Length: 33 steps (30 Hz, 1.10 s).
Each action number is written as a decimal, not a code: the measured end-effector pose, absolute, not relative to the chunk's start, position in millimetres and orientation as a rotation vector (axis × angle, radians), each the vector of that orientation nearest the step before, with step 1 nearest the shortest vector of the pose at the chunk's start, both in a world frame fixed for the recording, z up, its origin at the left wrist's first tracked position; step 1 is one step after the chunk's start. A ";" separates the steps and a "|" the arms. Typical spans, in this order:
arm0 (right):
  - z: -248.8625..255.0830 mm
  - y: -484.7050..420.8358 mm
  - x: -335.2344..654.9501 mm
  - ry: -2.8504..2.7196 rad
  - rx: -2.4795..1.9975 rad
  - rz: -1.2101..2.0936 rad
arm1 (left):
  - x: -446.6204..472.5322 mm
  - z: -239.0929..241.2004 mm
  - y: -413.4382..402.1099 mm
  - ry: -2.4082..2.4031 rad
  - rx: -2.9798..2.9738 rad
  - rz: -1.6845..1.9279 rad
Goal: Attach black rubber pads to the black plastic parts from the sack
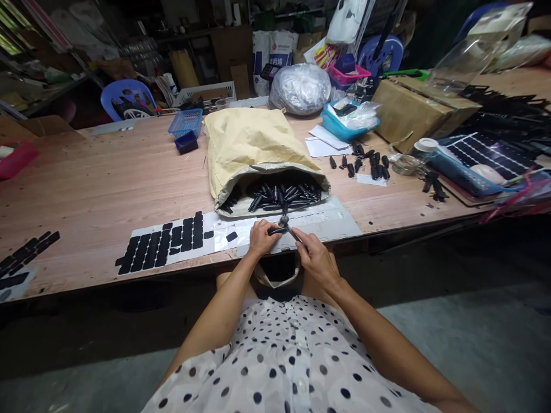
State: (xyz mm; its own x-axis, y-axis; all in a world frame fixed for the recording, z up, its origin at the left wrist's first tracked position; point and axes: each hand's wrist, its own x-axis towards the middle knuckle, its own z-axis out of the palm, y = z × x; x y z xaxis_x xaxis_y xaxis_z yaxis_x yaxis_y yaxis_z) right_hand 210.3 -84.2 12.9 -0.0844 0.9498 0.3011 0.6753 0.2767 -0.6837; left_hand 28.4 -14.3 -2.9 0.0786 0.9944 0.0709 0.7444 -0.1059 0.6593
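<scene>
At the table's front edge, my left hand (263,237) is closed, pinching a small black piece (276,231). My right hand (316,256) wraps around a slim dark handle (296,234) whose end meets a rounded grey head (284,220). The two held things touch or nearly touch, and I cannot make out their exact kind. Just beyond my hands lies a cream sack (262,137), its mouth facing me, with many black tube-shaped parts (284,195) inside. Under my hands is a pale grey sheet (340,218).
On the left, black rounded patches (148,248) stand in rows on a white sheet, one loose patch (231,236) beside them. Blue baskets (186,123) sit behind. To the right are scattered black parts (376,166), a cardboard box (413,112) and a blue tray (469,169).
</scene>
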 end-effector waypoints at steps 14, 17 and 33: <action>14.3 -91.3 211.6 -1.922 -1.713 0.378 | 34.7 -3.0 -17.2 1.740 1.850 0.777; 13.1 -93.2 212.6 -1.919 -1.736 0.410 | 34.6 -4.3 -17.2 1.743 1.862 0.784; 22.7 20.6 320.9 -1.307 -2.421 0.137 | 28.9 -8.9 -17.8 1.763 1.996 0.746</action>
